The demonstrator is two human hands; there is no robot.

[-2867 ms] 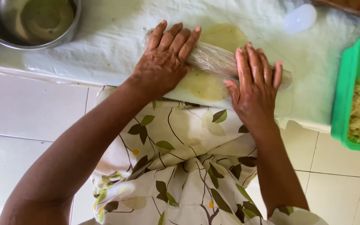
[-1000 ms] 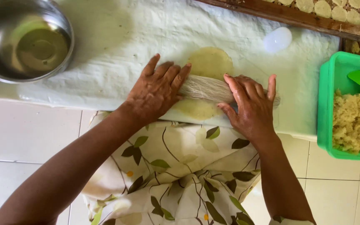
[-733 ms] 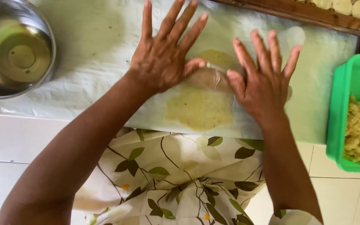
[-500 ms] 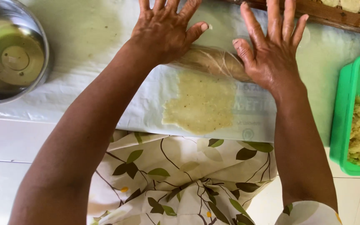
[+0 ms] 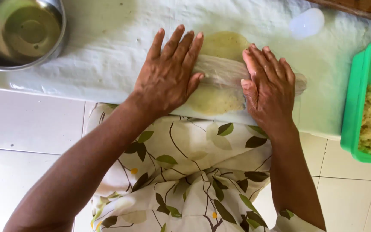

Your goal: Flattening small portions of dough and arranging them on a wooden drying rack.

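A flattened round of pale yellow dough (image 5: 220,45) lies on a white plastic-covered cloth (image 5: 108,51), under a clear plastic sheet. A plastic-wrapped rolling pin (image 5: 222,73) lies across the dough's middle. My left hand (image 5: 168,77) presses flat on the pin's left end, fingers together and pointing away from me. On the pin's right end my right hand (image 5: 269,88) lies palm down. Both hands rest on top of the pin rather than gripping it.
A steel bowl (image 5: 20,32) with a little oil sits at the far left. A green plastic tub (image 5: 368,103) of crumbly yellow dough stands at the right edge. A small white lid (image 5: 306,22) lies beyond the dough. White floor tiles and my leaf-patterned clothing lie below.
The pin rolled away from me over the dough, with my fingers spread, then came back toward me. It now lies across the dough's middle, closer to the near edge of the cloth.
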